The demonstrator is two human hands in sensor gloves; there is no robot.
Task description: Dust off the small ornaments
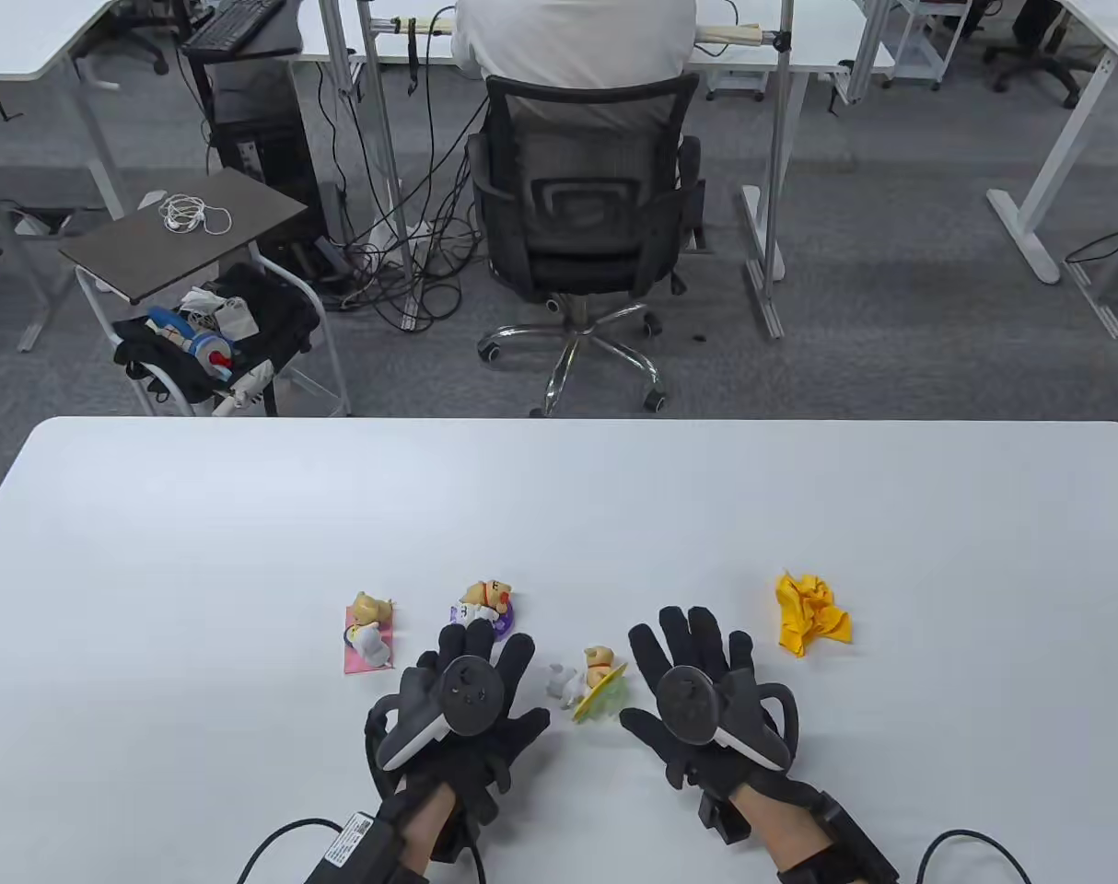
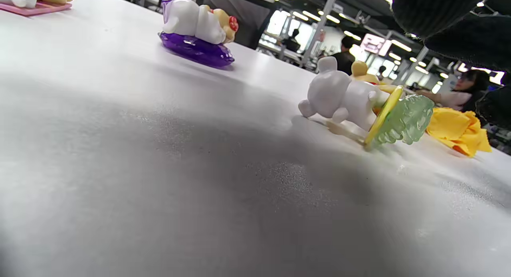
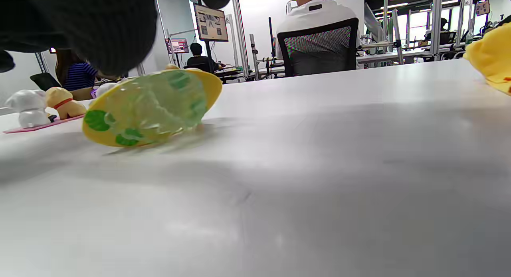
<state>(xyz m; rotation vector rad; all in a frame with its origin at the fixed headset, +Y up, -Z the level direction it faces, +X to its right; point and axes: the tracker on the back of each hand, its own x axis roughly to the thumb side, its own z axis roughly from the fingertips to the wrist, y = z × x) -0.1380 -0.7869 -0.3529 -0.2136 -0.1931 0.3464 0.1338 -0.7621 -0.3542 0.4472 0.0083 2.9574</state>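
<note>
table view: three small ornaments sit on the white desk [image 1: 246, 516]: a pink-based one [image 1: 368, 633], a purple-based one [image 1: 485, 606] and a tipped green-based one [image 1: 592, 681]. the left hand [image 1: 462, 714] and right hand [image 1: 706, 704] lie flat, fingers spread, holding nothing. a crumpled yellow cloth [image 1: 809, 613] lies to the right: soft, easy to pinch. left wrist view: the figures look like light, hard, glossy plastic, likely to slide; better held by the base. right wrist view: open office beyond, a seated person [image 3: 315, 13].
</note>
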